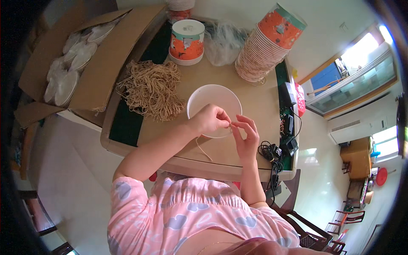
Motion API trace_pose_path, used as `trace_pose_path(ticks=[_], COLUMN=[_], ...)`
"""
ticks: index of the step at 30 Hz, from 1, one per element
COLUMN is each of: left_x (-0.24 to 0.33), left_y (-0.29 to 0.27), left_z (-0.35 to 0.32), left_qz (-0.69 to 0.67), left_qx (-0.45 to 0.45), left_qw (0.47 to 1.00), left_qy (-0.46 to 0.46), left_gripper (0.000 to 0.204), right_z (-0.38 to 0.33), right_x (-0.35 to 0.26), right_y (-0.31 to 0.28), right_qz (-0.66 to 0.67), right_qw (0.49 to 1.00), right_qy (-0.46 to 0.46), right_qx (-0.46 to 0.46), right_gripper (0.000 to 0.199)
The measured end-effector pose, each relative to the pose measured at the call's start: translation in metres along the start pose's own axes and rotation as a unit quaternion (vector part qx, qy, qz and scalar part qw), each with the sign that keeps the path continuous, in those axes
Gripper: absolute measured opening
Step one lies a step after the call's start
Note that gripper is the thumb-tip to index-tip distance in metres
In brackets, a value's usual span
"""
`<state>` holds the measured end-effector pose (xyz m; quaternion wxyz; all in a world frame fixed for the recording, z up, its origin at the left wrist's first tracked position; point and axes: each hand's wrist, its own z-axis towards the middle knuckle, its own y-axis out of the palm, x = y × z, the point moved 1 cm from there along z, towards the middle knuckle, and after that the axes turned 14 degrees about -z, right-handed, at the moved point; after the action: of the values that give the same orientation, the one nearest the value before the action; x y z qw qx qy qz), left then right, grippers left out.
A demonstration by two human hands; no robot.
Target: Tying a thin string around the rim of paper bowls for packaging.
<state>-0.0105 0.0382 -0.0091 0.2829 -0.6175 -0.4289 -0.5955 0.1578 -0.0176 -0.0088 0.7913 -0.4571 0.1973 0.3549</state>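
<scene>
A white paper bucket (207, 97) stands at the middle of the table, its open mouth toward me. Over its near right rim, my left hand (210, 118) and my right hand (247, 135) meet fingertip to fingertip. Both are closed in a pinch on a short end of beige cord (230, 126), mostly hidden by the fingers. My right hand's other fingers are bent loosely. Another length of the cord (204, 149) lies on the table by the bucket's near left side. A heap of loose beige cords (154, 89) lies left of the bucket.
Behind the bucket stand an upside-down orange-and-green bucket stack (187, 44), a clear plastic bag (224, 44) and a tall leaning stack of buckets (267, 46). An open cardboard box (102, 59) holds white lids (68, 87) at left. Black cables (274, 155) lie at the right edge.
</scene>
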Motion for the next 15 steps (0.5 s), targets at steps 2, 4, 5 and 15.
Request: trace_pose_path(ticks=[2, 4, 5, 15], left_x=[-0.002, -0.001, 0.002, 0.017], left_y=[0.001, 0.002, 0.004, 0.016], left_z=[-0.002, -0.005, -0.009, -0.034], left_qz=[0.022, 0.043, 0.072, 0.174], left_qx=[0.013, 0.025, 0.046, 0.035], left_qw=[0.999, 0.998, 0.995, 0.974], left_qy=[0.02, 0.04, 0.06, 0.138], left_gripper=[0.01, 0.01, 0.011, 0.011], right_z=[0.001, 0.003, 0.004, 0.002], right_x=[-0.004, -0.005, -0.005, -0.004], right_y=[0.0, 0.001, 0.002, 0.005], right_qz=[-0.036, -0.027, -0.017, 0.001], right_qw=[0.999, 0.999, 0.999, 1.0], right_qy=[-0.019, -0.01, -0.002, 0.008], right_qx=[-0.032, -0.031, -0.03, -0.021], right_gripper=[0.013, 0.012, 0.012, 0.011])
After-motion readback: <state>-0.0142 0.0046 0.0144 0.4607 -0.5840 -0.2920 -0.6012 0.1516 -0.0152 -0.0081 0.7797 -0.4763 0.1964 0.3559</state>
